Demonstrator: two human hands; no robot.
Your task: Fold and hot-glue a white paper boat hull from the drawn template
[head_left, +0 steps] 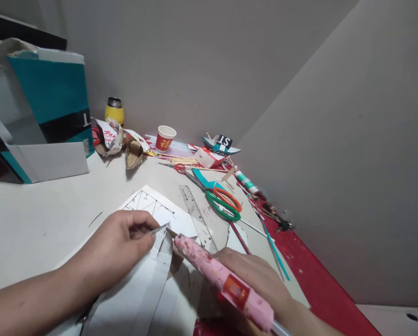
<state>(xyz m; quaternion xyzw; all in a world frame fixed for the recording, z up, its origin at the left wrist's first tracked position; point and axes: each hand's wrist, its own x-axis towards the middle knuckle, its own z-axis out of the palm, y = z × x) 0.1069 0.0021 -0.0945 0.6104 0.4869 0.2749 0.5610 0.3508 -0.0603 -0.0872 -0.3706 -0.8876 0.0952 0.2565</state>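
Observation:
My right hand (256,275) is wrapped round a pink glue gun (209,266), with a clear glue stick (280,329) coming out of its back end. The nozzle points up and left at the corner of a folded white card piece (138,294). Beside that nozzle tip, my left hand (124,233) pinches a small pointed flap of the card between thumb and fingers. Underneath lies a white sheet (147,200) with drawn lines and figures. Parts of the card are hidden by my left hand and forearm.
Scissors (223,203) with orange and green handles and a clear ruler (196,217) lie beyond my hands. A paper cup (166,138), a yellow bottle (114,112) and sticks (182,160) stand or lie farther back. On the left is a cut teal box (54,93).

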